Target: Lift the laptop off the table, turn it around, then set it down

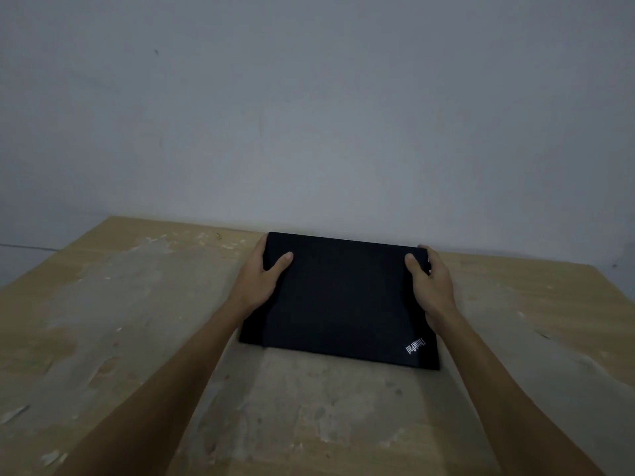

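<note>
A closed black laptop (343,297) lies on the worn wooden table (137,321), with its far edge close to the wall. A white logo shows at its near right corner. My left hand (261,280) grips the laptop's left side, thumb on the lid and fingers wrapped under the edge. At the far right corner, my right hand (429,283) grips the right side the same way. I cannot tell whether the laptop rests flat or is slightly raised.
A plain grey wall (309,115) rises directly behind the table. The tabletop is tan with large scuffed grey patches. Its left edge runs diagonally at the far left.
</note>
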The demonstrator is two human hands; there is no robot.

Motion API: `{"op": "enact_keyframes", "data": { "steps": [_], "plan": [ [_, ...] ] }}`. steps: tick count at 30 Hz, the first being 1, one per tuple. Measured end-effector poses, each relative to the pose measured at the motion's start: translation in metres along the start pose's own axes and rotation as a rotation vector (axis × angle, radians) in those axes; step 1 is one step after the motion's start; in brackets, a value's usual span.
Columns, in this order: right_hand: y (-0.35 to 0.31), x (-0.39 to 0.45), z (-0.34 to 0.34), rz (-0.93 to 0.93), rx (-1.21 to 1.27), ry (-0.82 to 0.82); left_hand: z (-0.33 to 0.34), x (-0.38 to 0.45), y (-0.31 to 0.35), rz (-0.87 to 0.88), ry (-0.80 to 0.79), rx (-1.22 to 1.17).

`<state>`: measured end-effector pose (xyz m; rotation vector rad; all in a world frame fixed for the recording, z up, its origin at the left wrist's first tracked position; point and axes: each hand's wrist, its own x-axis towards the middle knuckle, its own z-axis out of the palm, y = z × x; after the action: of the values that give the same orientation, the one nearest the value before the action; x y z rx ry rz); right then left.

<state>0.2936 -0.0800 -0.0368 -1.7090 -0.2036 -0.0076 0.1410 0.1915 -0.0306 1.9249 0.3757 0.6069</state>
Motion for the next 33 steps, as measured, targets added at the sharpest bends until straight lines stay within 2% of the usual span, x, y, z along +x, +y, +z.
{"op": "enact_keyframes", "data": {
  "steps": [5,16,21,26,33],
  "plan": [
    [0.01,0.017,0.007,0.012,-0.066,-0.009,0.005,0.017,-0.013,-0.089,0.02,0.035],
    [0.024,0.03,0.01,0.135,-0.206,-0.013,0.008,0.031,-0.041,-0.19,0.024,0.399],
    [0.078,0.066,0.005,0.13,-0.384,-0.013,0.009,0.032,-0.044,-0.225,-0.018,0.458],
    [0.023,0.022,0.004,0.125,-0.588,-0.03,0.005,0.006,-0.024,-0.21,-0.029,0.451],
    [-0.02,-0.042,-0.013,0.036,-0.704,-0.063,-0.008,-0.069,0.004,-0.015,-0.074,0.496]
  ]
}}
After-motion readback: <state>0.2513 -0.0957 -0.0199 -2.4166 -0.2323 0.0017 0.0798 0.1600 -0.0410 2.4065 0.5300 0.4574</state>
